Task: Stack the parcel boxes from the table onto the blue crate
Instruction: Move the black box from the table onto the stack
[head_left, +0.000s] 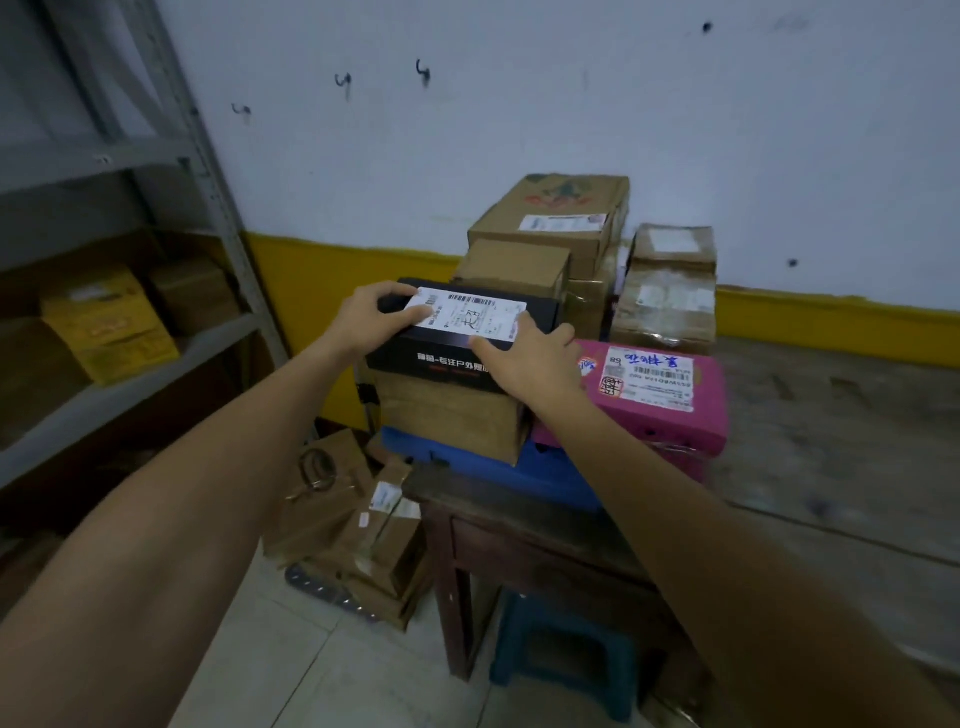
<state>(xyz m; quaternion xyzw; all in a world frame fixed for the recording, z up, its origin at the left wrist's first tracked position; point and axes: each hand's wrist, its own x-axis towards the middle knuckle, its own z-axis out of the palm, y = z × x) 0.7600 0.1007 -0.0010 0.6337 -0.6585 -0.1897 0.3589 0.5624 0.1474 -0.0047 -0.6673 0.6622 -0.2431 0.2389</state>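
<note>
Long black cardboard box with white label (431, 364) lies atop brown carton (447, 421) on blue plastic crate (550, 478). Left hand (379, 312) curls over far end; right hand (524, 358) presses flat. Pink box (665, 415) alongside; remaining parcels unclear.

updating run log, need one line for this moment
left hand: grips black box | right hand: presses its top | rests on brown box, on blue crate
</note>
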